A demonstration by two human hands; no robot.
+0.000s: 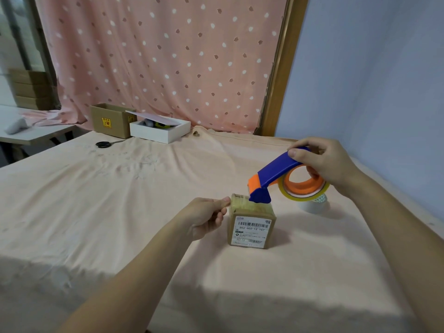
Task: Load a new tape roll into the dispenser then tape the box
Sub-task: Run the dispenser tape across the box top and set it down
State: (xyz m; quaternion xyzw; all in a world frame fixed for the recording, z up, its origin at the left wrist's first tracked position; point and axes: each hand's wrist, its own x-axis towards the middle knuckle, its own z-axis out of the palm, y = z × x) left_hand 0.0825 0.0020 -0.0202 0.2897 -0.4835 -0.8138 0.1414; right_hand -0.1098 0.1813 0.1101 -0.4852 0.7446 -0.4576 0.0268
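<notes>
A small brown cardboard box (pixel 252 224) with a white barcode label on its near face stands upright on the peach-coloured cloth-covered table (pixel 120 200), and it lies between the two hands. The left hand (pixel 206 217) is curled at the box's upper left corner, its thumb and forefinger tips pinched together against the top edge, where a clear, slightly wrinkled strip of tape (pixel 242 203) lies across the box top; whether the fingertips hold the tape end or only press the cardboard cannot be told. The right hand (pixel 322 164) grips a blue and orange plastic tape dispenser (pixel 276 174) from above, thumb pressed on the upper end of the blue handle and the other fingers wrapped down through the orange hub, which carries a roll of clear tape (pixel 305 191). The dispenser tilts down to the left of those fingers, its blue nose touching the far right part of the box top. Just below and behind the right fingers, a second white tape roll (pixel 314 205) rests on the cloth, partly hidden by the loaded roll. Far beyond the left fingertips lie black-handled scissors (pixel 105 144), an open brown carton (pixel 110 120) and a white shallow box (pixel 161 131) with its lid askew.
</notes>
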